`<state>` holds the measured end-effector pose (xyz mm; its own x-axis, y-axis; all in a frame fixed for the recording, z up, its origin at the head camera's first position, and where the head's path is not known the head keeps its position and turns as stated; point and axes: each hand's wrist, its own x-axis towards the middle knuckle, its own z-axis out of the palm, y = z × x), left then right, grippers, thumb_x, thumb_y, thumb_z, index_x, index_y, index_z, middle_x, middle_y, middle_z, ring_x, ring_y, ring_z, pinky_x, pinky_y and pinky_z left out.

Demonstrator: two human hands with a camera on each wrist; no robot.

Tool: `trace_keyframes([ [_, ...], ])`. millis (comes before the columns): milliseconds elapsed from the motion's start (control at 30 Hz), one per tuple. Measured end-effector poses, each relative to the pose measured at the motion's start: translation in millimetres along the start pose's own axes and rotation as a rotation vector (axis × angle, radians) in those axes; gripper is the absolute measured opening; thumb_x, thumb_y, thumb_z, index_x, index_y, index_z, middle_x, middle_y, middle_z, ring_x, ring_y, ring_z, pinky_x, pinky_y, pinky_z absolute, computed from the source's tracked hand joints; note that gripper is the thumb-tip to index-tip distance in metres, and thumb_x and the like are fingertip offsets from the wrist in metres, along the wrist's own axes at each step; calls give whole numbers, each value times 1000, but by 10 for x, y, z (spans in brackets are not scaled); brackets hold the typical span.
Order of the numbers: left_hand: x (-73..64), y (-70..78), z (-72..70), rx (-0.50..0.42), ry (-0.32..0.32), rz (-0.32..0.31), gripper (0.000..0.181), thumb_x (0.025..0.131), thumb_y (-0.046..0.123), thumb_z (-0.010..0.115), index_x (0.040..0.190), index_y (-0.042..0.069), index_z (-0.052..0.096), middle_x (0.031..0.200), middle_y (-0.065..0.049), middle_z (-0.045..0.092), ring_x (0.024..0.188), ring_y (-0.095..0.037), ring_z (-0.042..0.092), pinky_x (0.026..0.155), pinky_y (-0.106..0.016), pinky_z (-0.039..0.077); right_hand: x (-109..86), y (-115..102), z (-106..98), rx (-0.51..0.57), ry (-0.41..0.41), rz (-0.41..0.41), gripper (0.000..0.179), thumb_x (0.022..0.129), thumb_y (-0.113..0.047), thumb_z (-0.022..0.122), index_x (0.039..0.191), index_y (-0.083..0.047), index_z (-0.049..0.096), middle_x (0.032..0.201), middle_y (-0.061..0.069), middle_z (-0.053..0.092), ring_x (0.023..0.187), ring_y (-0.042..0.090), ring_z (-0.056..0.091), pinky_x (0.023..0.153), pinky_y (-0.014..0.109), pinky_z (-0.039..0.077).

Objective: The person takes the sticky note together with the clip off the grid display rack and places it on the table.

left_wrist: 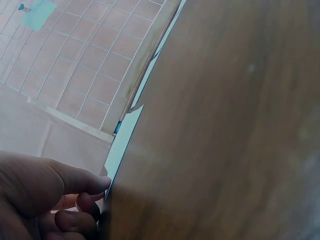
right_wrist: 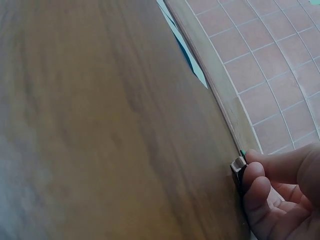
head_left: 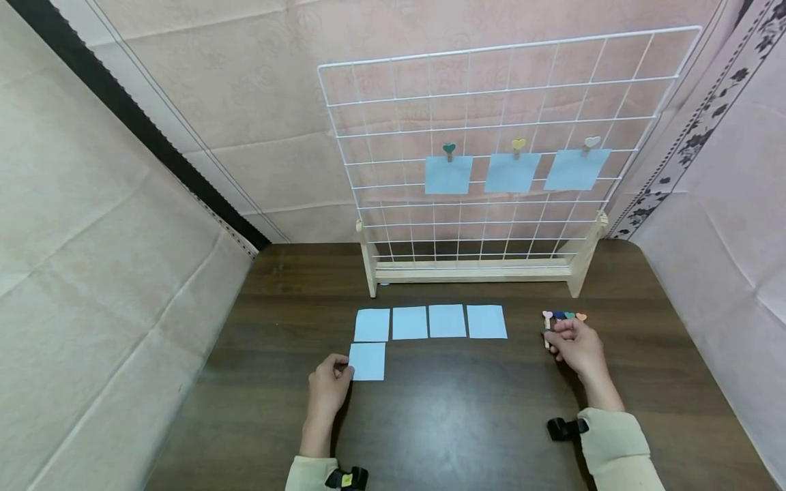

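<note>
My left hand (head_left: 328,385) pinches the left edge of a square blue paper (head_left: 367,361) that lies nearest me, below a row of several like papers (head_left: 410,322). In the left wrist view the thumb presses that paper's corner (left_wrist: 122,142), and the fingers curl beneath. My right hand (head_left: 576,346) is at the right side of the table, over a few small heart-topped clothespins (head_left: 580,317). Its thumb and index finger pinch a small clothespin (right_wrist: 239,163) with a green bit showing; most of it is hidden by the fingers.
A white wire grid rack (head_left: 510,129) on a wooden stand (head_left: 473,274) rises at the back of the brown table (head_left: 454,416). Three blue papers (head_left: 448,175) hang on it from heart clothespins in green, yellow and white. Pale cloth (head_left: 104,273) encloses the sides.
</note>
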<state>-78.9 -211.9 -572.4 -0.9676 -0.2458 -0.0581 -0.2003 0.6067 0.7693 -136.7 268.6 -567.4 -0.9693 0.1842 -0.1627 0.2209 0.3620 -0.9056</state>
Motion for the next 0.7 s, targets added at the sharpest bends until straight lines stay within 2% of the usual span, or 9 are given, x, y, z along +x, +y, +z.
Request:
trace_keyframes([
  [467, 3, -13, 11, 0, 5, -14, 21, 100, 12, 68, 118, 3, 74, 66, -3, 53, 55, -18, 48, 55, -35, 42, -11, 24, -19, -35, 11, 9, 24, 101, -7, 70, 111, 11, 57, 84, 10, 66, 61, 9, 65, 55, 28, 58],
  [700, 0, -12, 11, -19, 17, -21, 23, 102, 14, 66, 119, 1, 73, 69, -4, 55, 58, -19, 50, 57, -35, 44, -7, 15, 14, -41, 29, 1, 25, 104, -11, 66, 117, 10, 59, 87, 10, 67, 64, 9, 66, 57, 28, 59],
])
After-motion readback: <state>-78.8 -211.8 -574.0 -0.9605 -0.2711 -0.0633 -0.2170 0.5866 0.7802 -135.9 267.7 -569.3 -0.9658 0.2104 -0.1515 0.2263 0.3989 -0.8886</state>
